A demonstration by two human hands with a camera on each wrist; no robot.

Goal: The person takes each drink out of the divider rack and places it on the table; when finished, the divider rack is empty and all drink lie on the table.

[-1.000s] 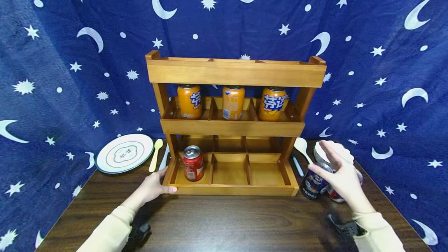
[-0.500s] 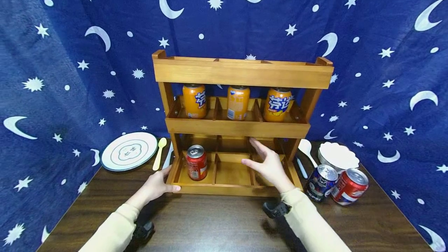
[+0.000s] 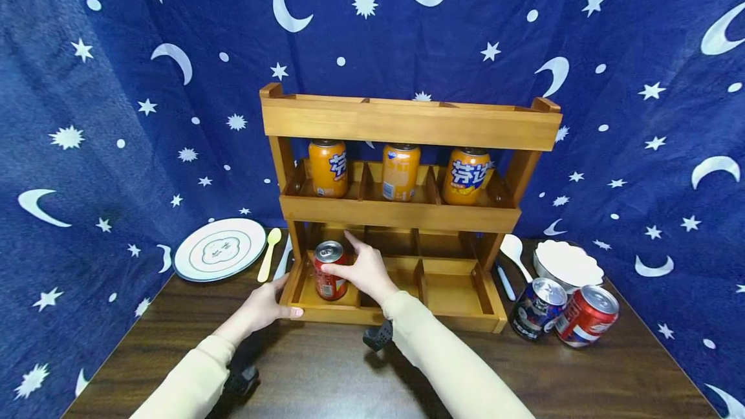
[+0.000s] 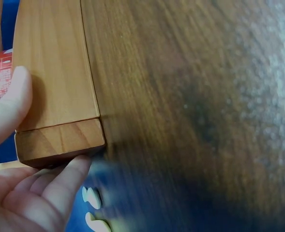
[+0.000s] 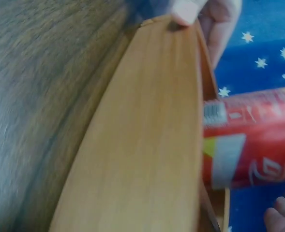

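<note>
A three-tier wooden rack (image 3: 401, 212) stands on the table. My left hand (image 3: 262, 306) grips its lower left corner; in the left wrist view the thumb (image 4: 14, 104) lies against the front board and the fingers bend round the end. A red soda can (image 3: 330, 286) is upright in the bottom tier's left compartment. My right hand (image 3: 369, 271) reaches to the can's right side with thumb and fingers spread, the thumb overlapping the can in the head view. In the right wrist view a gap shows between the can (image 5: 253, 140) and the visible fingertips (image 5: 277, 217).
Orange cans (image 3: 328, 170) fill the middle tier's compartments. A dark blue can (image 3: 538, 309) and another red can (image 3: 586, 315) stand right of the rack, before a white bowl (image 3: 567, 262) and white spoon (image 3: 517, 254). Left are a plate (image 3: 220, 249) and yellow spoon (image 3: 269, 254).
My right hand has moved left from above the cans at the right, across the rack's front, to the red can in the left compartment. My left hand has kept its grip on the rack.
</note>
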